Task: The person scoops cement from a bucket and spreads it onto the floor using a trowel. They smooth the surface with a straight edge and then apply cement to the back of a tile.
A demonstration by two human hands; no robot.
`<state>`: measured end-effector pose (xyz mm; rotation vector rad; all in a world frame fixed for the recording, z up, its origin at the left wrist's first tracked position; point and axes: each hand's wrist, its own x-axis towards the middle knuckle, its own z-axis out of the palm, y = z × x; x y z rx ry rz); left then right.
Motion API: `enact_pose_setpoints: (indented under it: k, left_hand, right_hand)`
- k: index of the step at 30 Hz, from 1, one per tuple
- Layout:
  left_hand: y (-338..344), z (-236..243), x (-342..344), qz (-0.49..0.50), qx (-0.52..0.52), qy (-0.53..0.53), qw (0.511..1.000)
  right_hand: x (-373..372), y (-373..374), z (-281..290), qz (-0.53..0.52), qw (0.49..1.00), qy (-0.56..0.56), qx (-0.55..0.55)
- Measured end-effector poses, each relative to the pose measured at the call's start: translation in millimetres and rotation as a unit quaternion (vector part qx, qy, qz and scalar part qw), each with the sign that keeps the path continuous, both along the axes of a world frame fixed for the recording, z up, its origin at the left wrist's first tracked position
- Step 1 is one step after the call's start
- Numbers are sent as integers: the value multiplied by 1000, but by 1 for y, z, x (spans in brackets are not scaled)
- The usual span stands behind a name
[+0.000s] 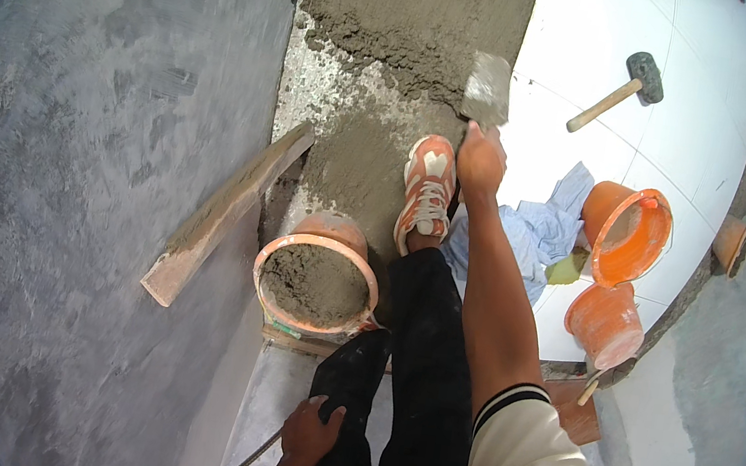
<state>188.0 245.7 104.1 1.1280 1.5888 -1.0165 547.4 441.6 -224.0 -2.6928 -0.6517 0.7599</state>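
My right hand (pixel 481 164) is closed round the handle of a flat trowel (pixel 488 89). Its blade, smeared grey, lies at the border between wet mortar (pixel 398 55) and white floor tiles (pixel 573 32). My left hand (pixel 310 431) rests on my bent left leg, thumb and fingers a little apart, with no tool seen in it. An orange bucket (pixel 367 303) filled with grey mortar stands in front of my left knee. My right foot, in an orange and white shoe (pixel 429 188), is planted on the mortar strip beside my right hand.
A mortar-crusted wooden board (pixel 223 212) leans along the grey wall (pixel 99 147) at left. On the tiles lie a rubber mallet (pixel 617 94), a light blue cloth (pixel 526 231), a yellow-green sponge (pixel 566 267) and two orange buckets (pixel 600 212). A dark rod (pixel 245 463) is near my left hand.
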Motion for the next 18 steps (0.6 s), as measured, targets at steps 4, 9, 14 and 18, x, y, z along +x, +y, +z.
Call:
enact_pose_setpoints:
  k: [4,9,14,18]
  left_hand:
    - [-5,-1,-6,-1,6,0,1000]
    - [-3,-3,-1,6,-41,28,999]
    - [10,-8,21,-5,-53,36,998]
    - [26,-10,35,-8,-71,63,995]
  right_hand:
    - [19,-33,13,57,993,72,73]
    - [79,46,44,-13,984,132,119]
    - [189,181,26,-30,978,164,126]
    - [237,255,18,-47,965,205,154]
